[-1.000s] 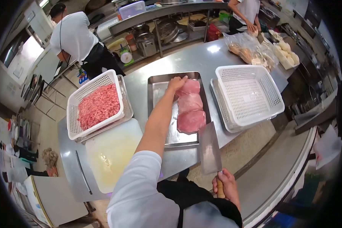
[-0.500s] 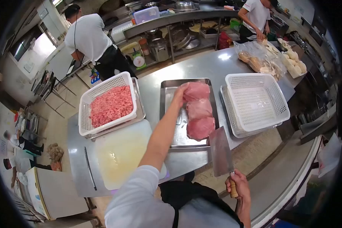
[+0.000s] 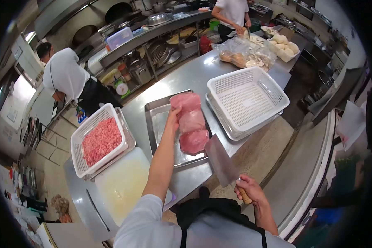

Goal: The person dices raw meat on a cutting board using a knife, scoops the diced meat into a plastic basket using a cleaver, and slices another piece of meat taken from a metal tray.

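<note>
Three pink slabs of meat (image 3: 191, 120) lie in a row along the right side of a metal tray (image 3: 155, 120). My left hand (image 3: 174, 115) grips the left edge of the meat near its far end, with the fingertips partly hidden. Below and right of the tray, my right hand (image 3: 251, 188) is wrapped round the wooden handle of a cleaver (image 3: 222, 160). The broad blade points up and left, its tip close to the tray's near right corner and the nearest slab.
Left of the tray are a basket of minced meat (image 3: 101, 142), a cutting board (image 3: 122, 186) and a dark rod (image 3: 97, 211). An empty white basket (image 3: 248, 98) stands right. Two co-workers (image 3: 68, 70) (image 3: 231, 16) stand beyond, near bagged food (image 3: 246, 56).
The view has turned, shifting the table leftward. My left hand has moved from the far end of the meat to its left edge. My right hand still holds the cleaver.
</note>
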